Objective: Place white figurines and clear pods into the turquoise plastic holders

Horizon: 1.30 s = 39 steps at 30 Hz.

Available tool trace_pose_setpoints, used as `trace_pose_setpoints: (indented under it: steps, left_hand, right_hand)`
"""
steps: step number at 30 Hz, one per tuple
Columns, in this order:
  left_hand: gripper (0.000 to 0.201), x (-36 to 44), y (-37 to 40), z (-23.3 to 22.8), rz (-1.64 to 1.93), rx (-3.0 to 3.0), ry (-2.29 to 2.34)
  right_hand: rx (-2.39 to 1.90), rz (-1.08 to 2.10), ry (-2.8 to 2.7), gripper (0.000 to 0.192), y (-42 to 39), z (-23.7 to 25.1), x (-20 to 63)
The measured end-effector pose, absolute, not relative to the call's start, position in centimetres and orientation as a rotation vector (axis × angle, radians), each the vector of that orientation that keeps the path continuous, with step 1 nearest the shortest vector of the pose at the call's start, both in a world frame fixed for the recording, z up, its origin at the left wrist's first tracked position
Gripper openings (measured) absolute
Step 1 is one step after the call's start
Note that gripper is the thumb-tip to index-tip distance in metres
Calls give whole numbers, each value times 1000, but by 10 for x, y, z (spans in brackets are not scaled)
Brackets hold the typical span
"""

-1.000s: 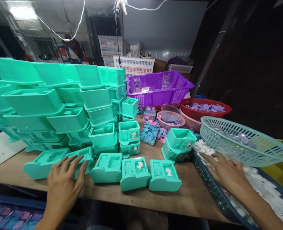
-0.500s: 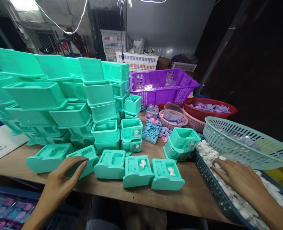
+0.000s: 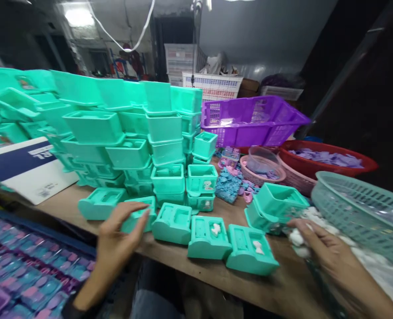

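Observation:
A row of teal plastic cradle-shaped bases (image 3: 173, 223) lies along the front of the wooden table (image 3: 216, 270). Two of them at the right (image 3: 209, 237) carry a small white piece. My left hand (image 3: 119, 235) rests its fingers on the second teal base from the left (image 3: 137, 217). My right hand (image 3: 319, 250) holds small white pieces (image 3: 296, 238) at the edge of a dark blue tray of white pieces (image 3: 379, 266), beside two stacked teal boxes (image 3: 276, 206).
Tall stacks of teal boxes (image 3: 116, 133) fill the back left. A purple crate (image 3: 252, 117), a red bowl (image 3: 325, 157) of lilac parts, a pink basket (image 3: 261, 170), a teal basket (image 3: 359, 208) and blue parts (image 3: 229, 186) sit at the right. A tray of purple parts (image 3: 26, 270) lies low left.
The view has swung left. My right hand has lifted out of the tray with white pieces in its fingers. My left hand stays on the teal base.

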<state>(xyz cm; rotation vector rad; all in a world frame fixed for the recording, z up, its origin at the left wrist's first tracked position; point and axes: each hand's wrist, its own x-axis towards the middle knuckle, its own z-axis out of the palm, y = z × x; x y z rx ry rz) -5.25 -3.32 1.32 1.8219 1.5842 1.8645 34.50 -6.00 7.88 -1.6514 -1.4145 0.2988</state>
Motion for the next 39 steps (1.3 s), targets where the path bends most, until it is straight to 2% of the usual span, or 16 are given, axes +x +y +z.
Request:
trace_pose_setpoints:
  steps: [2,4,6,9,15,20,27,30,35,39]
  left_hand:
    - [7,-17,-48,25,1778,1845,1334]
    - [17,17,-57,30,1682,1853,1125]
    - [34,40,-58,28,1596,1813,1044]
    - [23,47,-48,16,1728,1674,1102]
    - [16,2,-41,11,1858,1592,1211]
    - [9,-76,-27,15,1753,1608,1528]
    - [13,-176,12,2,1454,1797,1785]
    - [12,-191,21,-1,1281,1886,1846]
    - [19,-201,31,-2,1072,1968,1913]
    - [26,-202,37,-1,991,2014,1940]
  right_hand:
    - [-1563,639,-1381,67,-44,66,303]
    - [-1483,867,-1436,64,-29,54,267]
    - [-1389,973,-1589,60,-14,45,236]
    - [-1262,1040,-1757,55,3,38,200]
    - [-1216,1145,-1810,50,15,50,161]
    - [-1259,1233,-1862,66,28,55,161]
    - [-1213,1056,-1978,64,36,40,154]
    - [-1179,845,-2049,58,37,39,139]
    - [-926,538,-2272,32,48,36,113]
    - [-833,306,-2427,35,61,24,92]
